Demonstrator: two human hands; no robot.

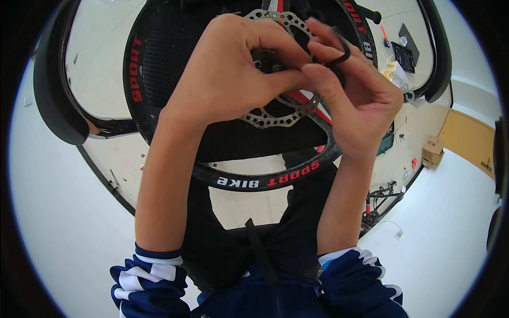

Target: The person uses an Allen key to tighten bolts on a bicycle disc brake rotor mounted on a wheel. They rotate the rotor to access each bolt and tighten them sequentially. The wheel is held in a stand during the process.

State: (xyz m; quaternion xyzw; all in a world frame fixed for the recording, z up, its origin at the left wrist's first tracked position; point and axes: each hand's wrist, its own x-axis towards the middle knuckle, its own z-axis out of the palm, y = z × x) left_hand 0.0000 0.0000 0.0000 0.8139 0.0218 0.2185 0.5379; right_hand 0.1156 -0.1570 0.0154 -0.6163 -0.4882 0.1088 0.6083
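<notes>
A black bicycle wheel (333, 142) lies flat in front of me on a black chair seat (254, 146). At its middle is a silver brake rotor (268, 119) full of holes, partly hidden under my hands. My left hand (212, 79) is above the rotor, thumb and forefinger pinched together at the right hand's thumb tip; what they pinch is hidden. In the fingers of my right hand (358, 100) is a thin black bent rod, which looks like a hex key (347, 50). Both hands nearly touch over the hub, and some right fingertips are blurred.
Chair armrests curve up at the left (58, 79) and right (437, 58). On the floor at far right lie a black tool case (403, 56) and a plastic bag (395, 74). Cardboard boxes (432, 151) stand by the wall, with black bicycle parts (379, 204) nearer.
</notes>
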